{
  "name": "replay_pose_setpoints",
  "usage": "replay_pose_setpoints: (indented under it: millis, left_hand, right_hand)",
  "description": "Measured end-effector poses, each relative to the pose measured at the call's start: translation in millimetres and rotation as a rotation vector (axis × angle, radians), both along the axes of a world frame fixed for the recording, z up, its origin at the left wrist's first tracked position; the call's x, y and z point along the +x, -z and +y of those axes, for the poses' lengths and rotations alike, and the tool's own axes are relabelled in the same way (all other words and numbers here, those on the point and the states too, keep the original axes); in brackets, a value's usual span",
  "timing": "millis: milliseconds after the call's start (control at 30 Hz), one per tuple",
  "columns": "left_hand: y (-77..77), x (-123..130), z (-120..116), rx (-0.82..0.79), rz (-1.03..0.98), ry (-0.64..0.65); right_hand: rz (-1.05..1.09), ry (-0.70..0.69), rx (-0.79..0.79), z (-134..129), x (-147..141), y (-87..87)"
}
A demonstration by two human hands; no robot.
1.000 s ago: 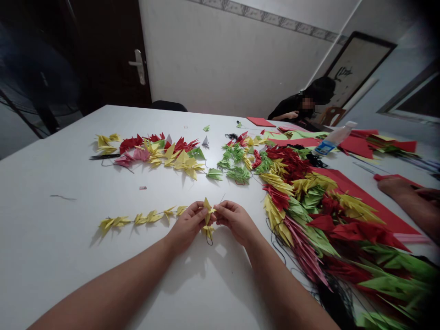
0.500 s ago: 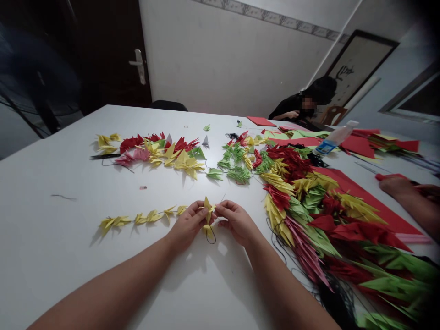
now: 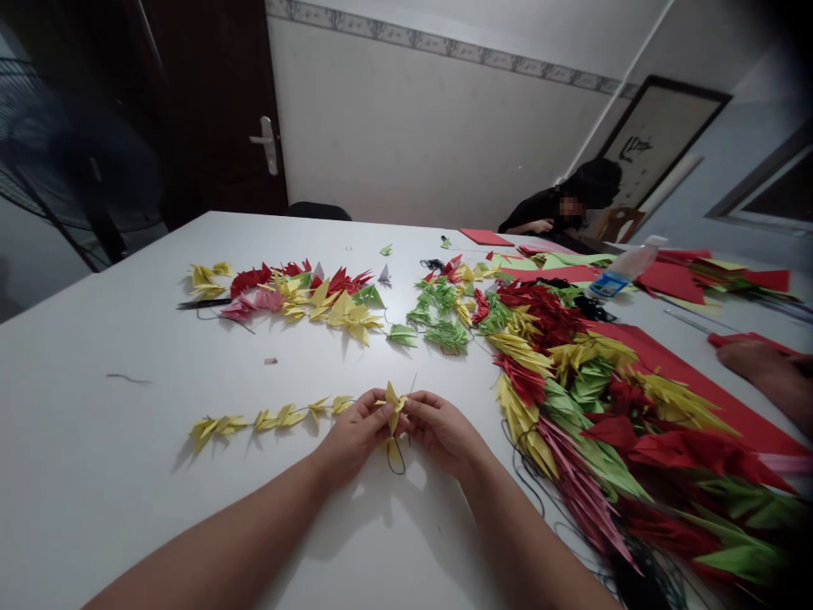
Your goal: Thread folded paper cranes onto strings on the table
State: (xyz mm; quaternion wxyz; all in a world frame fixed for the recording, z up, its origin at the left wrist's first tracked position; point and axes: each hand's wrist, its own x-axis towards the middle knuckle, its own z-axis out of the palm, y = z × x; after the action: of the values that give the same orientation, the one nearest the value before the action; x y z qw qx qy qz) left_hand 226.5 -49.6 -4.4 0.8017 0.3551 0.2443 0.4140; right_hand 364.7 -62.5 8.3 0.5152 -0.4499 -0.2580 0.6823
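Observation:
My left hand point(image 3: 352, 436) and my right hand point(image 3: 441, 432) meet over the white table point(image 3: 95, 474), both pinching a small yellow folded paper crane point(image 3: 393, 400). A thin needle sticks up just right of the crane and a dark thread loops below it. A string of yellow paper cranes point(image 3: 267, 418) trails left from my left hand along the table.
A big heap of red, yellow and green strung cranes point(image 3: 597, 407) lies at the right. Loose cranes point(image 3: 305, 296) and black scissors point(image 3: 203, 303) sit farther back. A plastic bottle point(image 3: 619, 271) lies by red paper sheets point(image 3: 673, 364). Another person's hand point(image 3: 762, 364) rests at the right; a person sits at the far end.
My hands stay on the yellow crane with small finger shifts. The view has tilted, so everything sits slightly lower in the picture. The hand at the right has drawn back a little.

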Motion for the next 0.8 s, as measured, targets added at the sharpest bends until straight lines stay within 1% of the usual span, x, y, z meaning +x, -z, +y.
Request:
replay_pose_setpoints:
  millis: [133,367,600,800]
  left_hand:
    - [-1.1,-0.3,-0.2,-0.007,0.016,0.002]
    - [-1.0,-0.7,-0.6,0.018,0.046,0.008]
    - [3.1,-0.1,-0.3,0.099,0.095,0.014]
    - [5.7,-0.9,0.3,0.092,0.035,-0.002]
  right_hand:
    - [0.016,-0.034,-0.034,-0.2,0.2,-2.0]
    - [-0.008,-0.051,-0.080,-1.1,1.2,-3.9]
    - [0.016,-0.088,-0.064,-0.4,0.6,-2.2]
    - [-0.006,-0.075,-0.042,0.9,0.3,-0.5]
